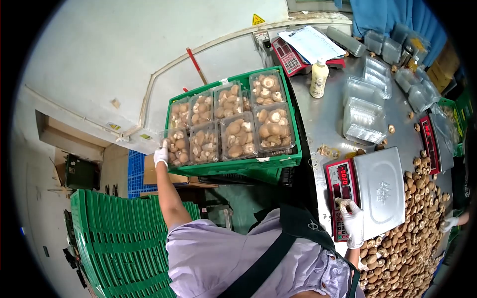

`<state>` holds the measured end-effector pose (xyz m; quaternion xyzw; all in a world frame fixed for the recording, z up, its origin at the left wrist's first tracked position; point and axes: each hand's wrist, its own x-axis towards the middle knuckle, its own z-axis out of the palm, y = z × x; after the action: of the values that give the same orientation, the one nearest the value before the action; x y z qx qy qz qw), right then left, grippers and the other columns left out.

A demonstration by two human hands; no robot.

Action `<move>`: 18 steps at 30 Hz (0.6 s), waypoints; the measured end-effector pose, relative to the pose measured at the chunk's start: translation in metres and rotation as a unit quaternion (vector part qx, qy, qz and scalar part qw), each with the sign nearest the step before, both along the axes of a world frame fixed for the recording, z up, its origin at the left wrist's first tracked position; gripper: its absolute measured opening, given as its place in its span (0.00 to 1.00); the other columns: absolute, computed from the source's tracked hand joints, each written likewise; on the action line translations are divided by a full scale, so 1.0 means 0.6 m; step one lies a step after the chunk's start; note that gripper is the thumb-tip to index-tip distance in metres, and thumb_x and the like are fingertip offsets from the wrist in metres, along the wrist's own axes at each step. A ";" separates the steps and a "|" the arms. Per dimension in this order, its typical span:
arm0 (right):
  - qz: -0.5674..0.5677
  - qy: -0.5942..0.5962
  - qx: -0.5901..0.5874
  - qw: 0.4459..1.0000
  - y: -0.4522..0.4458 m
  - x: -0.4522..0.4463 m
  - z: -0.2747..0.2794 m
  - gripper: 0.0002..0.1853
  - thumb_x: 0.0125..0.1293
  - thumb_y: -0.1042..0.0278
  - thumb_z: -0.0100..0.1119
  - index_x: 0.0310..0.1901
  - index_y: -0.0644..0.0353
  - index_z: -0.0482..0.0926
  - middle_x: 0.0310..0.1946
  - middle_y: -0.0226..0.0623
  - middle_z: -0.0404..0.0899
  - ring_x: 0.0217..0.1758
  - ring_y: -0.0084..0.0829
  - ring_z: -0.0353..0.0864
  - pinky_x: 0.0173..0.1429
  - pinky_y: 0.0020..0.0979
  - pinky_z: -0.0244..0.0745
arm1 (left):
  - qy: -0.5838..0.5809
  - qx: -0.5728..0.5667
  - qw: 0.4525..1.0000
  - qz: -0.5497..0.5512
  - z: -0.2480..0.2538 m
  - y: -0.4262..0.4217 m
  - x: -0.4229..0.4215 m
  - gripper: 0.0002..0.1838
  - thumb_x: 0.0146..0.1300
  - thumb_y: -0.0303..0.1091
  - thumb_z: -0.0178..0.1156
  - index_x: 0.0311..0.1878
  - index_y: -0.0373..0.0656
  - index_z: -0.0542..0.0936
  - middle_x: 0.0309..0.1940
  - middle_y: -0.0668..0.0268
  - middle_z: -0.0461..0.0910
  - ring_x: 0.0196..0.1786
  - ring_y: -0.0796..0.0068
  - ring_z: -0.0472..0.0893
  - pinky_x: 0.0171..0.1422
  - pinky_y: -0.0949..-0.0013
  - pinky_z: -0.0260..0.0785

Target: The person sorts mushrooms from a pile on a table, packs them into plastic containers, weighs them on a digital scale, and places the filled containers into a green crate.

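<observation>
My left hand (161, 154), in a white glove, grips the left edge of a clear box of mushrooms (178, 147) at the near left corner of a green crate (233, 167). More filled boxes sit in two rows in that crate. My right hand (352, 224), also gloved, is over the keypad side of a red scale (343, 175) with its fingers curled together. Something small may be between the fingertips, but I cannot make it out. The scale's metal plate (381, 192) bears nothing, and its red display is lit.
Loose mushrooms (397, 258) cover the table's near right part. Clear empty boxes (365, 119), a bottle (319, 78), papers (312, 43) and a second lit scale (430, 141) stand beyond. Stacked green crates (119, 238) are at lower left. Another person's gloved hand (449, 223) is at right.
</observation>
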<state>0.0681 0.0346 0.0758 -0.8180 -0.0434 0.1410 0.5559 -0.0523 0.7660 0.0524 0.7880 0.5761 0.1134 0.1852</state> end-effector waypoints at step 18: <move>-0.001 -0.018 -0.008 1.000 0.041 -0.042 -0.011 0.06 0.66 0.72 0.59 0.42 0.63 0.82 0.38 0.39 0.85 0.38 0.18 0.80 0.44 0.22 0.75 | 0.205 0.140 0.958 -0.146 -0.050 -0.179 0.084 0.35 0.68 0.62 0.39 0.75 0.61 0.50 0.76 0.65 0.47 0.77 0.60 0.49 0.73 0.33 0.34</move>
<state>0.0432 0.0589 0.0694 -0.8251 -0.0516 0.1262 0.5483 -0.0016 0.6587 0.0226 0.8879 0.4588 0.0010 -0.0343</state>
